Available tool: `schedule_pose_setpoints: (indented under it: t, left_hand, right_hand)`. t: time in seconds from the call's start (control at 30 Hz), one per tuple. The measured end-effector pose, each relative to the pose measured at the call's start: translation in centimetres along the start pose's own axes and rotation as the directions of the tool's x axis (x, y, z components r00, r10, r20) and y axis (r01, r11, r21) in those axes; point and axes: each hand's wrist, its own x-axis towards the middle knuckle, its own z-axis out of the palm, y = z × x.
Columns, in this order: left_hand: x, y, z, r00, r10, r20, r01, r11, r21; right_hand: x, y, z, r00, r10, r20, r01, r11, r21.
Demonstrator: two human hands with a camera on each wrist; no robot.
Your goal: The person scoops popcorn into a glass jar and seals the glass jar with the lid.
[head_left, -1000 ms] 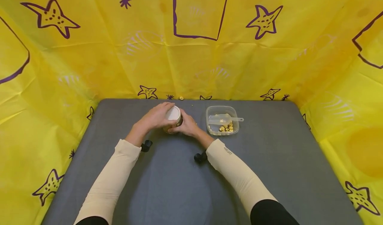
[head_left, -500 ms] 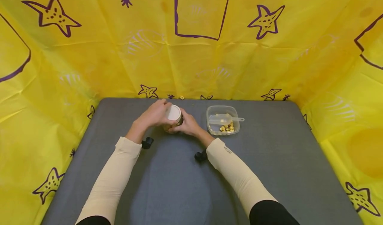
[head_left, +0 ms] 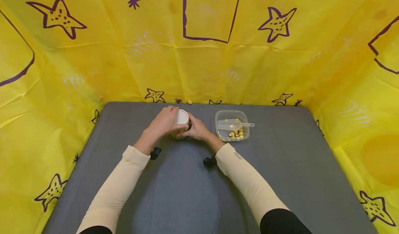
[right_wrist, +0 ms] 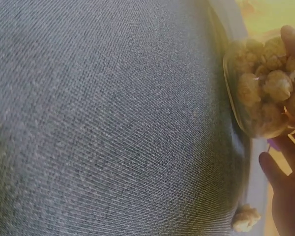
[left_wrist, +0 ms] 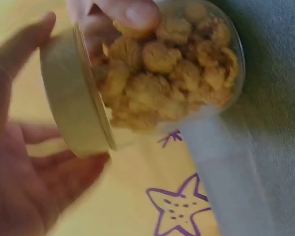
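Note:
A clear jar of caramel popcorn [left_wrist: 172, 69] stands on the grey table with a white lid [head_left: 183, 116] on top. My left hand [head_left: 162, 122] grips the lid from the left; in the left wrist view the thumb is at one side of the lid [left_wrist: 69, 93] and the fingers at the other. Lower down, my right hand [head_left: 197, 130] holds the jar's body from the right. The right wrist view shows the jar's base [right_wrist: 263, 98] full of popcorn near the table surface, and part of the right hand [right_wrist: 290, 201]. Both hands hide much of the jar from above.
Right of the hands sits a clear plastic tub [head_left: 216, 121] with some popcorn in it and a translucent scoop [head_left: 230, 124] laid across, its handle over the rim. A loose popcorn piece [head_left: 189, 102] lies by the back edge. Yellow patterned cloth [head_left: 199, 64] walls the table.
My left hand has shifted slightly around the lid, its fingers drawn back to the left side, so more of the lid's back edge shows. The right hand stays on the jar.

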Motion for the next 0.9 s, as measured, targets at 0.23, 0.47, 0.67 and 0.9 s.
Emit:
schedule_pose_setpoints:
  t: [0.23,0.47,0.67,0.9]
  left_hand:
    - [-0.1,0.1,-0.1,0.999,-0.016,-0.032,0.020,0.993,0.114]
    - [0.4,-1.2,-1.0,0.995,0.091,0.028,-0.093,0.994,0.065]
    - [-0.3,-1.4,0.3,1.000,0.004,0.016,-0.003,0.999,-0.044]
    - [-2.3,-3.3,2.8,0.995,-0.084,-0.047,0.068,0.960,-0.272]
  right_hand:
    - [-0.1,0.1,0.6,1.000,0.007,-0.017,-0.007,1.000,-0.004]
    - [0.0,-0.3,0.6,0.999,0.000,-0.048,-0.003,0.999,-0.047]
    - [-0.4,-0.2,0.8,0.999,0.016,-0.041,-0.018,0.999,-0.035]
    - [-1.5,-0.3,-0.1,0.999,0.020,-0.047,-0.023,0.997,-0.070]
